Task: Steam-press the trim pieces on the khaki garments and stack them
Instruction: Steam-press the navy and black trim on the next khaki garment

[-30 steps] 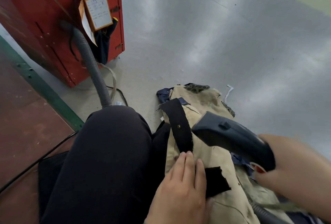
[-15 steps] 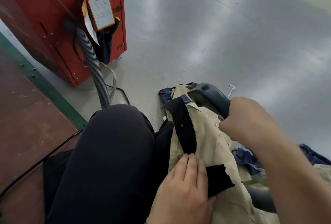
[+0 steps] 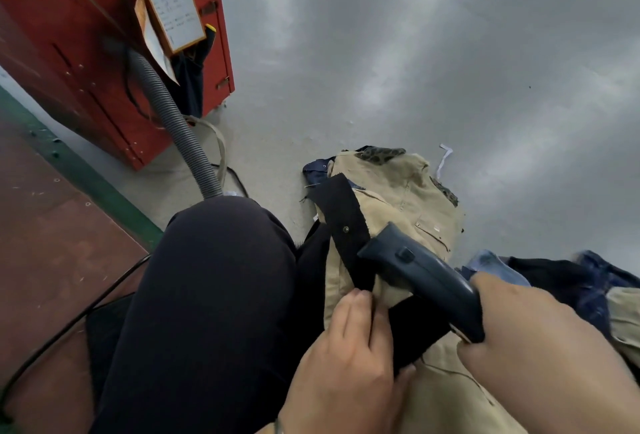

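The khaki garment (image 3: 398,198) lies draped over the person's right knee and runs down onto the grey floor (image 3: 433,52), its far end just beside a dark blue piece of cloth (image 3: 315,170). A black trim strip (image 3: 346,225) runs lengthwise down the garment, with a small metal snap (image 3: 345,229) near its middle. The left hand (image 3: 346,364) presses on the near part of the strip, fingers straight and close together, fingertips (image 3: 360,295) touching the black fabric; the thumb lies under the edge of a second black flap (image 3: 419,333). The right hand (image 3: 540,347) grips the handle of a dark blue steam iron (image 3: 415,270), fingers curled round it. The nose of the iron points toward the strip and sits on or just above it, beside the snap; contact cannot be confirmed. Behind the right hand, a heap of blue and khaki clothing (image 3: 571,281) lies on the floor. The person's left leg in dark trousers (image 3: 214,295) fills the near centre. A grey ribbed hose (image 3: 173,121) descends from a red cabinet (image 3: 69,52) in the far left corner, which carries an orange tag (image 3: 173,3). A black cable (image 3: 69,322) crosses the red-brown platform (image 3: 45,225) at the left edge.
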Available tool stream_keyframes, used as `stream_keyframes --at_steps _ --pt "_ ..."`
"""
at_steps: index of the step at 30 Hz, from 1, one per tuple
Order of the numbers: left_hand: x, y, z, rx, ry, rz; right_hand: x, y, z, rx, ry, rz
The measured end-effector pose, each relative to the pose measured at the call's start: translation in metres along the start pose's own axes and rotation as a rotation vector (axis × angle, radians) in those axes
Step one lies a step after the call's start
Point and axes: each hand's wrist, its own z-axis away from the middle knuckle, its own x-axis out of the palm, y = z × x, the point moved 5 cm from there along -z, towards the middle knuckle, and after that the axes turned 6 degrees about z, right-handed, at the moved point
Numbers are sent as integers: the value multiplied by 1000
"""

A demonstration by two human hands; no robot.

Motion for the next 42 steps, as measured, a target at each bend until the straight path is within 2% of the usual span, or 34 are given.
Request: stream_keyframes --at_steps 9,16,20,24,30,33,36,38,42 --pt "0 2 2 37 -25 80 -41 3 -60 114 210 -225" --pt "-2 3 0 10 -19 37 -3 16 7 -56 25 -75" --pt "1 7 2 23 23 9 6 6 11 -76 -57 -18" --pt "5 10 1 25 136 -74 -4 -6 -7 -2 -56 0" --pt "8 12 -2 43 150 -99 -32 -19 -73 52 130 -139" --pt "11 12 1 50 93 -55 -42 -14 -88 64 124 -258" --pt "13 9 1 53 56 -88 -46 5 -65 53 128 -331" --pt "13 7 -1 29 43 -117 -35 21 -41 74 106 -307" --pt "9 11 -4 39 60 -113 -5 33 -14 76 -44 -179"
